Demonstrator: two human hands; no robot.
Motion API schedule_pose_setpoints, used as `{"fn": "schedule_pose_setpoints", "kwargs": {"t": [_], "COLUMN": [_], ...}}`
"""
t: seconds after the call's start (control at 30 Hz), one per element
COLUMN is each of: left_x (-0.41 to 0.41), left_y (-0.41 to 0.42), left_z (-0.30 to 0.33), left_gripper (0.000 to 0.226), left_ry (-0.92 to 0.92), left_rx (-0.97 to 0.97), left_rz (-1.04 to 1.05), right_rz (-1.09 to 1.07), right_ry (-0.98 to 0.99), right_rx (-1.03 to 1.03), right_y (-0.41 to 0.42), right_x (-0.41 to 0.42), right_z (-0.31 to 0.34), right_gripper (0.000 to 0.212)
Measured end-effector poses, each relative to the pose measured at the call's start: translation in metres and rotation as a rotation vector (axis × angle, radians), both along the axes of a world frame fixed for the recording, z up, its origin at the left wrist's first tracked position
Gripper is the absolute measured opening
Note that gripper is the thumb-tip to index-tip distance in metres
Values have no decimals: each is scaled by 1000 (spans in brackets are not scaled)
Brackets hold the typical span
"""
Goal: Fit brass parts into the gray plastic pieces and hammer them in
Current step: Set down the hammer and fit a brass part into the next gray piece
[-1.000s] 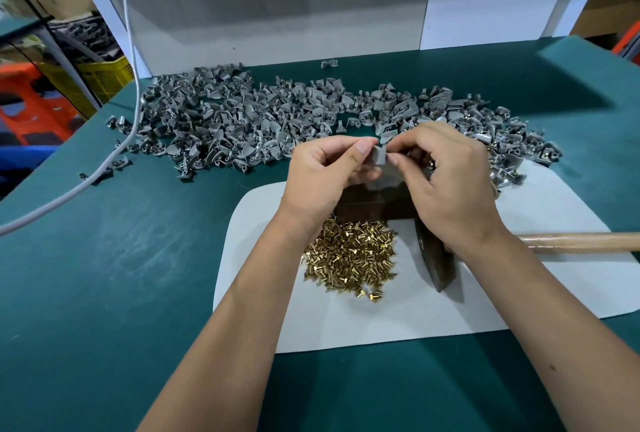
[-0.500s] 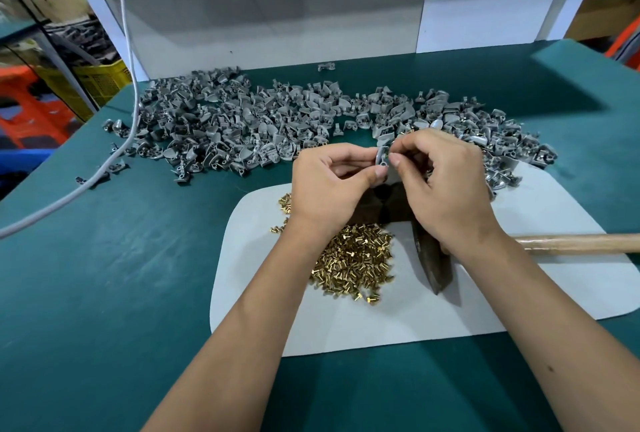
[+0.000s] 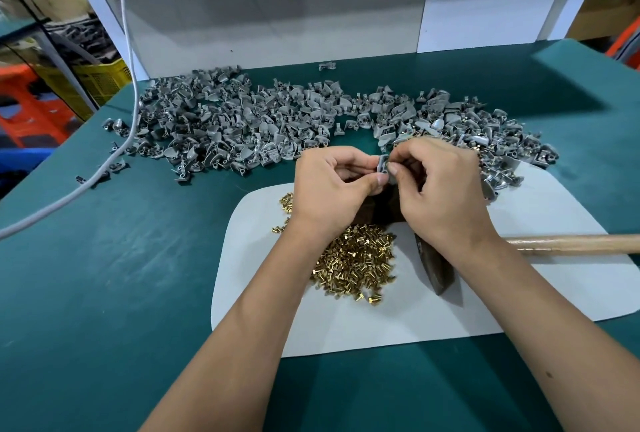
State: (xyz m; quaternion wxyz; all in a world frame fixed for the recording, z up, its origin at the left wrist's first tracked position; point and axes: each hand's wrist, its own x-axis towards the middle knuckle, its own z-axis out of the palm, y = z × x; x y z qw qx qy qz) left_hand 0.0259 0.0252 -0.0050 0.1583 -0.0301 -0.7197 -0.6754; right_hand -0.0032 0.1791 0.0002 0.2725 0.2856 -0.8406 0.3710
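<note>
Both hands met above the far edge of the white mat [image 3: 398, 331], over a dark block [image 3: 382, 208] that lay partly hidden under them. The left hand [image 3: 332, 189] pinched one gray piece [image 3: 383, 168] between thumb and forefinger, its grip grasping the plastic. The right hand [image 3: 440, 185] had its fingertips curled against the same piece, pinching at it; whether a brass part sat between those fingertips could not be told, since the fingers covered the spot.

The step in hand seemed to be seating a brass part in the piece. To do it well, the left hand would want to hold the piece steady with its hole facing the right hand, and the brass part should go in straight, not tilted, and sit snug before the piece went down on the block. Only then should the right hand reach for the hammer [image 3: 436, 272], which lay just to the right on the mat, its wooden handle [image 3: 571, 244] running off to the right.

The held piece was small, pale gray and matt, with a rounded slot showing on its near face. The pile of brass parts [image 3: 356, 265] lay on the mat near the left wrist, shiny and short, like little headed pins. The heap of gray pieces [image 3: 277, 119] spread across the green desk [image 3: 104, 293] on the far side.
</note>
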Motion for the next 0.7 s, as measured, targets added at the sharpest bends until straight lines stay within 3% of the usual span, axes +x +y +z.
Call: {"fn": "schedule_pose_setpoints", "kwargs": {"t": [0.37,0.53,0.7], "left_x": [-2,-2,-2], "left_y": [-2,-5,-8], "left_z": [-1,-1,0], "left_gripper": [22,34,24], "left_ry": [10,30,45], "left_rx": [-73,20,38], "left_rz": [63,6,-83], "right_rz": [90,78,83], "right_ry": [-26,16,106], "right_rx": [-16,-24,-22], "right_y": [7,9,12], "right_x": [-6,-5,-7], "right_z": [3,3,4], "right_gripper": [12,11,6]}}
